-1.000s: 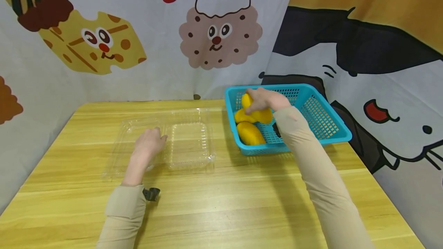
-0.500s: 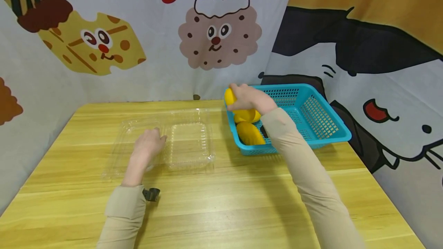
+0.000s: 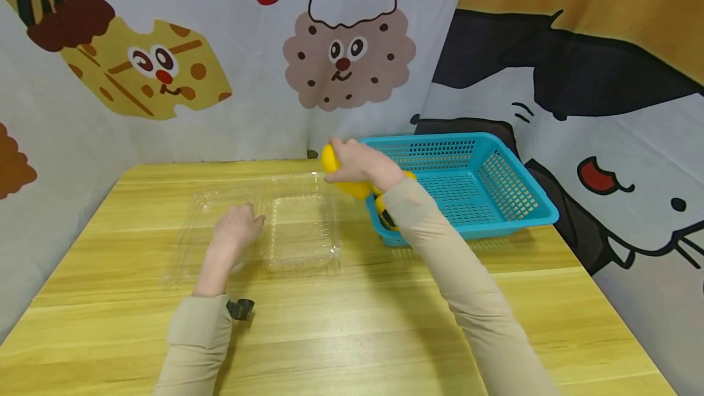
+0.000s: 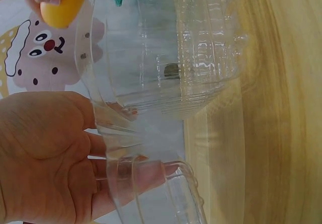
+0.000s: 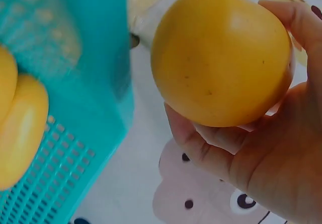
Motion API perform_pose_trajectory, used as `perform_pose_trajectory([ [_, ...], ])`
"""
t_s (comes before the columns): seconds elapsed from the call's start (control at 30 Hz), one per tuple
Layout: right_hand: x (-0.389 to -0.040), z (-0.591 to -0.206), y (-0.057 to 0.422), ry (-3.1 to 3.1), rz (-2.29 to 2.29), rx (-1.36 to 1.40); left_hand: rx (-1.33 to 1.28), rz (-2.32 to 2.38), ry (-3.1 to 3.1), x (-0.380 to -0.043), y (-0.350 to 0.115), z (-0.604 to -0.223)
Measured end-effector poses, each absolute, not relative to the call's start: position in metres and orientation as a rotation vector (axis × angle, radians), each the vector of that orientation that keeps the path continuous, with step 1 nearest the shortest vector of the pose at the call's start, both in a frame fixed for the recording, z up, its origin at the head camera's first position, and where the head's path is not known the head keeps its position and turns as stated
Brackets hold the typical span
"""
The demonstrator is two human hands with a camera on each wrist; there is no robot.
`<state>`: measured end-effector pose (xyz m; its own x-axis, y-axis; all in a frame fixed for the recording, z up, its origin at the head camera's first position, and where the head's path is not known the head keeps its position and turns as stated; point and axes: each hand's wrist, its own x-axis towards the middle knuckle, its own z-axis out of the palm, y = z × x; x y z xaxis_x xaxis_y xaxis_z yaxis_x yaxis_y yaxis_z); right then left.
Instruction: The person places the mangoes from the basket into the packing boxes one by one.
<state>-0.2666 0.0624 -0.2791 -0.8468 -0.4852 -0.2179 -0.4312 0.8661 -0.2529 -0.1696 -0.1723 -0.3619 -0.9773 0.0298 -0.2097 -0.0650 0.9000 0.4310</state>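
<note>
My right hand (image 3: 363, 164) grips a yellow mango (image 5: 221, 58) just outside the left edge of the blue basket (image 3: 484, 227), raised above the table. In the right wrist view, its fingers and thumb wrap the fruit from the side and below. My left hand (image 3: 238, 228) holds the open clear plastic container (image 3: 334, 252) near the hinge between its two halves. Through the plastic in the left wrist view, fingers (image 4: 151, 176) curl behind the ridge. More mangoes (image 5: 24, 133) lie in the basket's left end, partly hidden by my right arm in the head view.
The basket stands at the back right of the wooden table (image 3: 330, 335), its mesh floor showing on the right. A printed cloth (image 3: 231, 139) hangs behind the table. A black wrist camera (image 3: 241, 308) sits at my left cuff.
My right hand has carried the mango leftward out of the basket, over its left rim, toward the container. The left hand and the container have stayed put.
</note>
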Motion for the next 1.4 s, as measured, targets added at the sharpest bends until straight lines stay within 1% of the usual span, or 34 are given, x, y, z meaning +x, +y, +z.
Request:
perform_pose_trajectory([
  [0.4,-0.262,-0.293,0.026,2.815,-0.375,-0.722,-0.019,0.641,2.86,-0.17,-0.173,-0.363],
  [0.77,-0.261,-0.318,0.001,2.77,-0.517,-0.573,-0.019,0.653,2.851,-0.172,-0.173,-0.364],
  [1.03,-0.254,-0.343,-0.014,2.669,-0.797,-0.484,-0.03,0.635,2.857,-0.172,-0.172,-0.363],
  [1.4,-0.251,-0.355,-0.027,2.664,-0.715,-0.471,-0.029,0.623,2.861,-0.173,-0.172,-0.363],
])
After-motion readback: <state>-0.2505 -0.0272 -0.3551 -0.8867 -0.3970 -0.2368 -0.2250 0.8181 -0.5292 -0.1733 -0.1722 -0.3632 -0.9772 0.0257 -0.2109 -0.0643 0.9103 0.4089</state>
